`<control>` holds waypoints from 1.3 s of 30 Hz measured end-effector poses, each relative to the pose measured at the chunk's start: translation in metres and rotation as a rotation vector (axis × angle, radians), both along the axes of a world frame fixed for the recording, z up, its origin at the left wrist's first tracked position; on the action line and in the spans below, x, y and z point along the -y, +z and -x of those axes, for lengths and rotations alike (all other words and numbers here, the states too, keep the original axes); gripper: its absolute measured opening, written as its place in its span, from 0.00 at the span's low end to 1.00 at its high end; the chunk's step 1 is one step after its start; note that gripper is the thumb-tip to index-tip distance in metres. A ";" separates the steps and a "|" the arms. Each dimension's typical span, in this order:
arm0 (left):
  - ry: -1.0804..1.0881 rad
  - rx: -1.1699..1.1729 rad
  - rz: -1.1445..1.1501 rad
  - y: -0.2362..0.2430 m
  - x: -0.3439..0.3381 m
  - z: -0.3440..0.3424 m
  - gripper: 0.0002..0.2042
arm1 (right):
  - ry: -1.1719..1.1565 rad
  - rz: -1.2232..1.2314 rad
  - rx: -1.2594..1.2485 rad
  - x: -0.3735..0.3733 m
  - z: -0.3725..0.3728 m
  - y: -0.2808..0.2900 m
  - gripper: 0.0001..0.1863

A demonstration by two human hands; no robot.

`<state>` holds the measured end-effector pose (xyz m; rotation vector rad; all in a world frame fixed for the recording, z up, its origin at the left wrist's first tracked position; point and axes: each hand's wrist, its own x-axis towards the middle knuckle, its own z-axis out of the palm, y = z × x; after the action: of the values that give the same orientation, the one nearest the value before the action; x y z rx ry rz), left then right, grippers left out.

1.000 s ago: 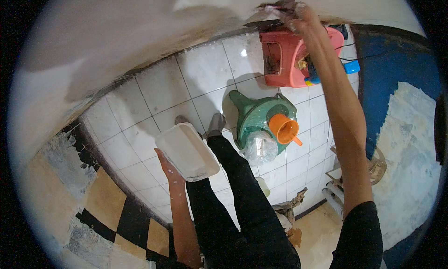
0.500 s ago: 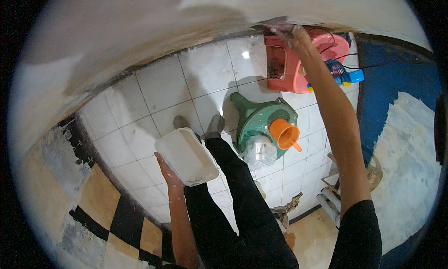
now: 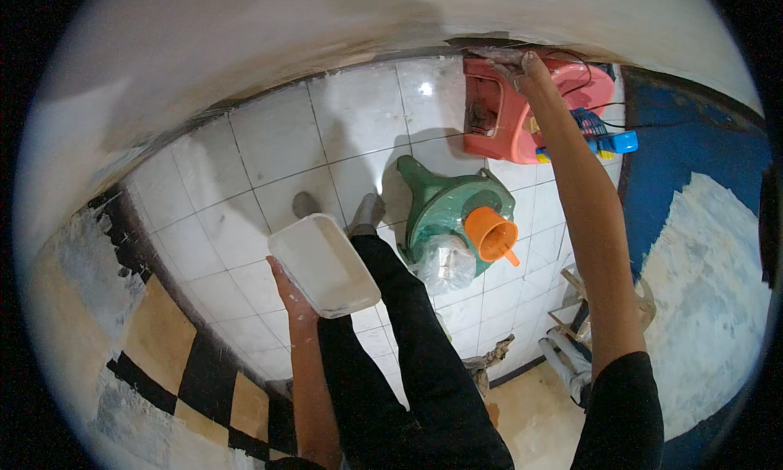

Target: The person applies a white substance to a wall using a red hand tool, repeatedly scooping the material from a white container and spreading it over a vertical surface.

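White tray (image 3: 325, 266) held at its edge by the left hand (image 3: 292, 292); right hand (image 3: 522, 72) near the wall (image 3: 245, 46), can't tell its fingers.

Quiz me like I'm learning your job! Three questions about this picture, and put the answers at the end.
1. Which hand holds the white tray?
2. True or false: the orange cup sits inside the white tray.
3. Pick one. In the picture, the right hand is nearest to:
A) the orange cup
B) the pink seat
C) the white tray

Key:
1. The left hand.
2. False; it is on the green stool.
3. B
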<state>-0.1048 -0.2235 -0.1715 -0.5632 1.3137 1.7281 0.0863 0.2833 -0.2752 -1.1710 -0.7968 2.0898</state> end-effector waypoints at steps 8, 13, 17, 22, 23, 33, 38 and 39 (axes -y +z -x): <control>0.013 0.126 -0.136 -0.021 0.004 0.007 0.30 | 0.663 -1.233 0.973 -0.078 -0.053 0.004 0.17; 0.007 -0.006 0.087 -0.001 0.011 0.016 0.30 | 0.449 -0.679 0.464 0.047 -0.020 0.060 0.16; -0.023 0.058 -0.100 -0.017 0.002 0.004 0.30 | 0.638 -0.857 0.337 0.018 -0.006 0.021 0.13; -0.043 0.067 -0.081 -0.009 0.012 0.011 0.31 | 0.143 -0.399 0.387 0.023 0.070 0.033 0.17; -0.063 0.085 -0.096 -0.016 -0.009 -0.003 0.31 | 0.385 -0.767 0.631 -0.038 0.020 0.017 0.16; -0.015 0.068 -0.023 -0.006 0.026 0.012 0.32 | 0.600 -0.789 0.406 0.095 0.050 0.088 0.16; -0.091 0.032 -0.115 -0.001 0.010 0.007 0.31 | -0.122 0.043 0.049 0.059 0.100 0.057 0.10; -0.080 0.052 -0.128 -0.003 0.009 0.007 0.31 | -0.128 0.068 -0.020 0.054 0.097 0.066 0.09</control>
<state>-0.1122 -0.2325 -0.1748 -0.4735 1.1649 1.7070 -0.0103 0.2293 -0.2097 -1.2032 -0.6291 2.0341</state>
